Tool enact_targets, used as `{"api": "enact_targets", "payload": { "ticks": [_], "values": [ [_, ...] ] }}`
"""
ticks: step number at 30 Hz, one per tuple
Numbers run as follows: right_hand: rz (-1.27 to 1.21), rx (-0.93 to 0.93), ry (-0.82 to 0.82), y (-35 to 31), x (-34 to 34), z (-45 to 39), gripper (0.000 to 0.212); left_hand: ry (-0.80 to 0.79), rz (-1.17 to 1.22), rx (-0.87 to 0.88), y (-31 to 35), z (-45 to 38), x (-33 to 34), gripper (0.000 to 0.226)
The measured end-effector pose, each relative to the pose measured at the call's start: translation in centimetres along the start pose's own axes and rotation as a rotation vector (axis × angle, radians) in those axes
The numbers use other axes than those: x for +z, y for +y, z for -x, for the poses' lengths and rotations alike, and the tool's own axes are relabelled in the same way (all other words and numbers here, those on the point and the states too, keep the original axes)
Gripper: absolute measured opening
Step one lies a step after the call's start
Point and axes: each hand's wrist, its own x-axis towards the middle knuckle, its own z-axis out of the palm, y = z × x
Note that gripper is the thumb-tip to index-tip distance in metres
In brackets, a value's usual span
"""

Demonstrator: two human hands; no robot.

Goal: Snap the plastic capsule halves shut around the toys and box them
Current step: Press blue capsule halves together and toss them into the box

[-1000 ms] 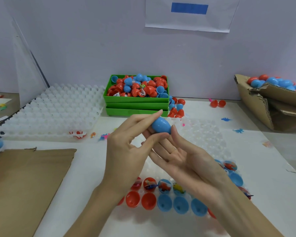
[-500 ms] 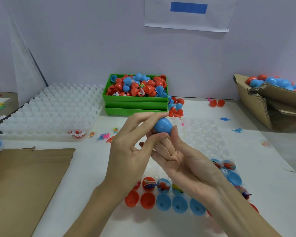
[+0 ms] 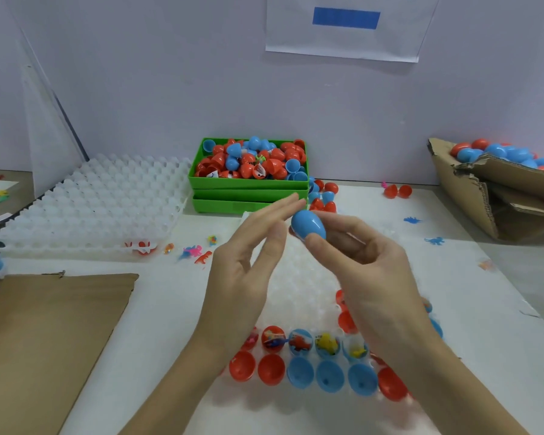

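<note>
A closed blue capsule (image 3: 307,225) is pinched between the thumb and fingers of my right hand (image 3: 368,262), above the clear dimpled tray (image 3: 299,287). My left hand (image 3: 248,262) is just left of it with fingers spread and nothing in it. In the tray's near rows sit open halves: red halves (image 3: 255,368), blue halves (image 3: 330,376), and behind them halves with small toys (image 3: 299,342) inside. A cardboard box (image 3: 471,196) at the far right holds several closed red and blue capsules (image 3: 503,153).
A green bin (image 3: 248,185) full of loose capsule halves stands at the back centre. A stack of white dimpled trays (image 3: 91,208) lies at the left. Flat brown cardboard (image 3: 41,340) covers the near left. Small toy figures (image 3: 198,252) lie scattered on the table.
My left hand has let go of the blue capsule and opened. My right hand now pinches the capsule alone and has shifted slightly right.
</note>
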Motion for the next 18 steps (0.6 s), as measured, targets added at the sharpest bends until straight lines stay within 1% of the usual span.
{"api": "enact_targets", "payload": {
  "ticks": [2, 5, 10, 12, 15, 18],
  "values": [
    [0.256, -0.187, 0.021, 0.0, -0.2, 0.1, 0.039, 0.005, 0.081, -0.085, 0.1, -0.2, 0.1, 0.03],
    [0.424, -0.321, 0.004, 0.8, -0.3, 0.0, 0.045, 0.041, 0.184, -0.184, 0.0, -0.2, 0.1, 0.033],
    [0.51, -0.427, -0.016, 1.3, -0.7, -0.1, 0.047, 0.02, 0.257, -0.211, -0.2, -0.4, -0.3, 0.036],
    [0.546, -0.461, -0.016, 1.4, -0.6, -0.1, 0.046, 0.043, 0.271, -0.22, -0.4, -0.5, -0.5, 0.036],
    [0.598, -0.477, -0.022, 1.4, -0.7, -0.2, 0.046, 0.074, 0.261, -0.227, -0.8, -0.6, -0.5, 0.034],
    [0.554, -0.466, -0.039, 1.1, -0.9, -0.2, 0.046, 0.068, 0.264, -0.204, -0.9, -0.5, -0.5, 0.035]
  ]
}}
